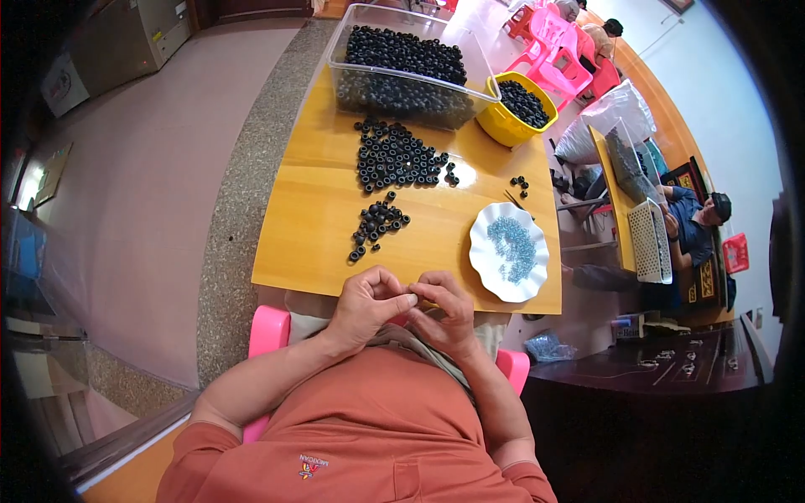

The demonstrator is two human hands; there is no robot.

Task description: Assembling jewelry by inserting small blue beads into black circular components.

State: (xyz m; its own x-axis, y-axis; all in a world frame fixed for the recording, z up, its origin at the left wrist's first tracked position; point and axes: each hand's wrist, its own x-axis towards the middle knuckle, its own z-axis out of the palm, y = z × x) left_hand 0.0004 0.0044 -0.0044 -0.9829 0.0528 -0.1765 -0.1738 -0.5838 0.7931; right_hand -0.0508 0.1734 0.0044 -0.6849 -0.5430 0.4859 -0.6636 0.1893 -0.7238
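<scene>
My left hand (367, 303) and my right hand (443, 312) meet at the near edge of the wooden table (319, 218), fingertips pinched together on something too small to make out. Just beyond them lies a small scatter of black rings (377, 225), and farther back a larger pile of black rings (394, 157). A white scalloped plate (490, 264) with small pale blue parts (513, 248) sits to the right of my hands.
A clear plastic bin (402, 71) full of black rings stands at the table's far end, beside a yellow bowl (503, 126) of them. Pink chairs (553, 50) and another person (692, 220) at a second table are to the right.
</scene>
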